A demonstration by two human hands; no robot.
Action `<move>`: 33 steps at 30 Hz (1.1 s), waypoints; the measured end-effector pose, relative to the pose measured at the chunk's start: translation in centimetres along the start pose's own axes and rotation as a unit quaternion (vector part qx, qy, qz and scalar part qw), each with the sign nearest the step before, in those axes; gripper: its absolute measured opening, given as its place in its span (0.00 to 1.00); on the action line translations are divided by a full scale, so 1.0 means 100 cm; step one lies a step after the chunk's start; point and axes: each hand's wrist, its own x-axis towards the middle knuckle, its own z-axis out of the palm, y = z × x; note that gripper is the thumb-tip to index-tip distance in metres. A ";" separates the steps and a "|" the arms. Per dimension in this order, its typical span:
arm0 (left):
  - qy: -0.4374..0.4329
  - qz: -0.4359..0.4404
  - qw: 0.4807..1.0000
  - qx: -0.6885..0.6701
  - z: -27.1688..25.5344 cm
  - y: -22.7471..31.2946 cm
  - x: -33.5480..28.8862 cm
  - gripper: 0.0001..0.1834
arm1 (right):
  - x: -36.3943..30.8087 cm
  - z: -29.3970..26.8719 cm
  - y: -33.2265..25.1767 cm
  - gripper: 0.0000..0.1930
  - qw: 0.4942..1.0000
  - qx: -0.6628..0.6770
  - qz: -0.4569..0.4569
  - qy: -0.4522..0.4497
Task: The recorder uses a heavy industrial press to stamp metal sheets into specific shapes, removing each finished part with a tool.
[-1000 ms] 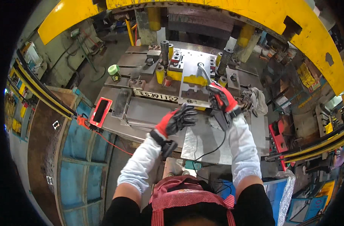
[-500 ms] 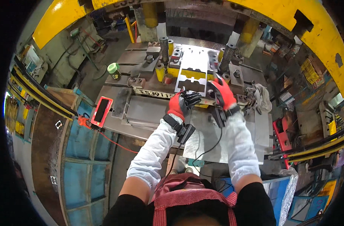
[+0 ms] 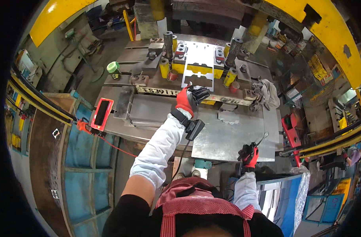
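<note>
A bright metal sheet (image 3: pixel 200 53) with shaped cutouts lies on the die between the guide posts. At its near edge is my left hand (image 3: pixel 191 98), in a red and black glove, fingers closed on that edge; the exact grip is partly hidden. My right hand (image 3: pixel 248 155), gloved alike, is low at the near right edge of the bench. It is closed around a thin metal tool with a rounded end (image 3: pixel 263 137), which points up and to the right. The tool's lower part is hidden in the glove.
Stacked flat sheets (image 3: pixel 151 110) lie left of my left hand, and a wide plate (image 3: pixel 228 138) covers the bench front. A grey rag (image 3: pixel 267 94) lies to the right. Farther left are a red-framed device (image 3: pixel 102 114) and a green-lidded jar (image 3: pixel 113 70). Yellow press parts (image 3: pixel 334 43) arch overhead.
My right hand has drawn back from beside the metal sheet to the near right edge of the bench. My left hand stays at the sheet's near edge. The view has shifted slightly.
</note>
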 end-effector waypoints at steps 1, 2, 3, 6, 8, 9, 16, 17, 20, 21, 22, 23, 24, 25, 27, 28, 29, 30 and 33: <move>0.089 0.008 0.996 0.026 0.002 -0.005 0.001 0.30 | 0.002 -0.001 0.001 0.08 1.000 -0.001 0.000 0.005; 0.087 0.008 0.996 0.028 -0.006 -0.003 0.002 0.30 | 0.002 0.002 0.002 0.09 1.000 -0.007 0.001 -0.003; 0.017 -0.007 1.000 -0.007 -0.018 0.002 0.003 0.30 | 0.002 0.006 0.002 0.09 1.000 -0.014 0.002 -0.013; 0.025 -0.009 1.000 -0.009 -0.007 -0.004 0.004 0.29 | -0.002 0.012 -0.001 0.10 1.000 -0.001 0.000 0.016; 0.104 0.010 0.994 0.028 0.002 -0.005 0.002 0.29 | -0.006 0.014 -0.006 0.10 1.000 0.005 0.028 0.007; 0.089 0.008 0.996 0.025 0.000 -0.003 0.000 0.29 | -0.007 0.016 -0.007 0.10 0.998 0.003 0.058 -0.016; 0.079 0.003 0.997 0.000 -0.003 -0.003 0.001 0.27 | 0.001 0.009 0.001 0.12 0.993 -0.097 -0.046 0.049; 0.082 0.004 0.997 0.000 -0.005 -0.001 0.000 0.27 | -0.007 0.027 -0.001 0.13 0.995 -0.080 -0.047 0.046; 0.098 0.008 0.995 -0.008 0.000 -0.005 0.000 0.26 | -0.006 0.028 -0.004 0.13 0.997 -0.051 -0.048 0.018; 0.092 0.013 0.996 -0.003 0.002 -0.005 0.000 0.25 | -0.004 0.024 -0.005 0.13 0.998 -0.041 -0.042 -0.013; 0.086 0.017 0.996 0.003 0.003 -0.006 0.000 0.25 | -0.005 0.018 -0.005 0.13 0.998 -0.042 -0.044 -0.009; 0.100 0.022 0.995 0.005 0.004 -0.005 0.000 0.24 | -0.007 0.026 -0.005 0.13 0.996 -0.061 -0.057 0.014; 0.099 0.021 0.995 0.006 0.005 -0.005 0.000 0.24 | -0.010 0.033 -0.005 0.14 0.994 -0.080 -0.071 0.038; 0.109 0.025 0.994 0.007 0.005 -0.006 -0.001 0.23 | -0.004 0.022 -0.004 0.14 0.999 -0.036 -0.017 0.015; 0.117 0.027 0.993 0.010 0.008 -0.007 -0.002 0.22 | -0.005 0.022 -0.004 0.13 0.998 -0.053 -0.022 0.033; 0.116 0.024 0.993 0.006 0.008 -0.006 -0.003 0.21 | -0.005 0.022 -0.004 0.12 0.996 -0.072 -0.026 0.051; 0.113 0.021 0.993 0.001 0.009 -0.006 -0.003 0.20 | -0.003 0.017 -0.004 0.12 0.996 -0.069 -0.029 0.052; 0.110 0.019 0.994 0.003 0.009 -0.005 -0.003 0.20 | -0.002 0.012 -0.003 0.11 0.997 -0.060 -0.029 0.049; 0.086 0.022 0.996 -0.005 0.001 -0.003 -0.003 0.20 | -0.002 0.015 0.000 0.09 0.997 -0.049 -0.048 0.037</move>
